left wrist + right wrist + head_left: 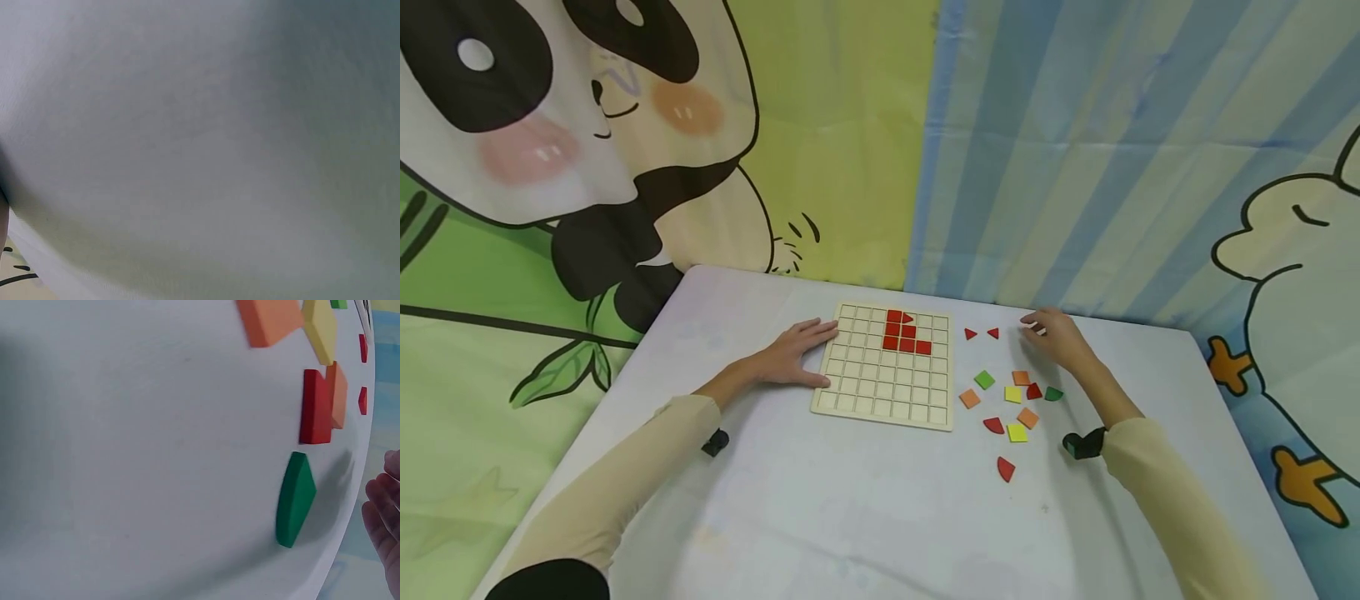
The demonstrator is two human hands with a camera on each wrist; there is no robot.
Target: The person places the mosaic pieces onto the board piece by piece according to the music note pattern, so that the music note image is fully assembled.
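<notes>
Two red triangles (971, 334) near the loosely curled right grip (1060, 336), left grip (790, 354) spread at the gridded board (882, 372).

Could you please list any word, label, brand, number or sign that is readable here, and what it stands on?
None: no readable text shows on the grid board, the coloured pieces or the cartoon backdrop. The faint purple squiggle on the panda is too unclear to read.

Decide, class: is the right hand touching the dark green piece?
Apart: the right wrist view shows a strip of white tabletop between the right hand and the dark green piece.
</notes>
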